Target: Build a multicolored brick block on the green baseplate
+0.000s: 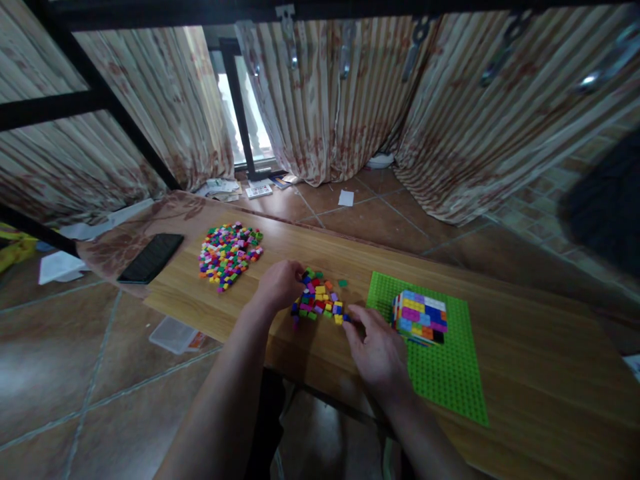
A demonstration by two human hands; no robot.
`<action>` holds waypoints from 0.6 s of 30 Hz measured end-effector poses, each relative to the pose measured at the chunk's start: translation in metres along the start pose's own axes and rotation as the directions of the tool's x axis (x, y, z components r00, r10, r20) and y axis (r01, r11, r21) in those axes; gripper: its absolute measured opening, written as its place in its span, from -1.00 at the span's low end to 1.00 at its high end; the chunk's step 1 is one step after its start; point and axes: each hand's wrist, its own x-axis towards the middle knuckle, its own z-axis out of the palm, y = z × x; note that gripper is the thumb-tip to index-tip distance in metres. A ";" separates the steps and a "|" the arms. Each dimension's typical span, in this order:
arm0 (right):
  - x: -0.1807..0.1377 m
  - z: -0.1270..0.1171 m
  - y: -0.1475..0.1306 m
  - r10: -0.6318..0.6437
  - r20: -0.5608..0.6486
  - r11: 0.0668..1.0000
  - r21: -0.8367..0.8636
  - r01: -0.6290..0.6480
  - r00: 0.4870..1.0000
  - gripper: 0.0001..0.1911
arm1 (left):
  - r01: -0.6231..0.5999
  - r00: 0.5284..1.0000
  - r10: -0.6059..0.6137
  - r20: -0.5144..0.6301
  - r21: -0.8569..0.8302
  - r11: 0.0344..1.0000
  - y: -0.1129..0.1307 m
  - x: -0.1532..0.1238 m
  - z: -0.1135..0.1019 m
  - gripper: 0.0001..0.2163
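Observation:
A small pile of colourful toy building bricks (320,297) lies on the wooden table between my hands. My left hand (281,285) is at the pile's left edge, its fingers curled together; what they hold, if anything, is hidden. On the other side, my right hand (379,347) has thumb and forefinger closed around a small blue brick (346,318) at the pile's right edge. Just beyond the pile lies a single green brick (343,283). To the right, a multicoloured block of joined bricks (420,315) stands on a green studded baseplate (450,380).
A larger heap of loose bricks (230,253) is on the table's left part. Farther left lies a black phone-like slab (151,258). A clear plastic lid or box (173,335) is on the tiled floor. Curtains (330,113) and a dark metal frame (120,130) stand beyond the table.

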 end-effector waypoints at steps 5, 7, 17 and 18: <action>0.000 -0.001 0.000 -0.008 0.006 0.999 0.031 0.008 1.000 -0.75 | 0.016 0.999 -0.016 -0.046 0.000 1.000 0.000 -0.001 0.000 -0.67; -0.001 -0.001 0.000 -0.014 -0.004 0.999 0.037 0.014 1.000 -0.75 | 0.003 0.999 -0.003 -0.050 -0.012 1.000 -0.001 0.000 0.001 -0.67; 0.000 -0.003 -0.001 -0.006 0.044 0.999 0.032 0.005 0.999 -0.75 | -0.056 0.997 0.055 -0.051 -0.021 0.998 -0.004 0.003 0.005 -0.66; 0.000 -0.003 -0.001 -0.006 0.044 1.000 0.031 0.004 0.999 -0.75 | -0.058 0.997 0.057 -0.050 -0.025 0.998 -0.004 0.003 0.005 -0.65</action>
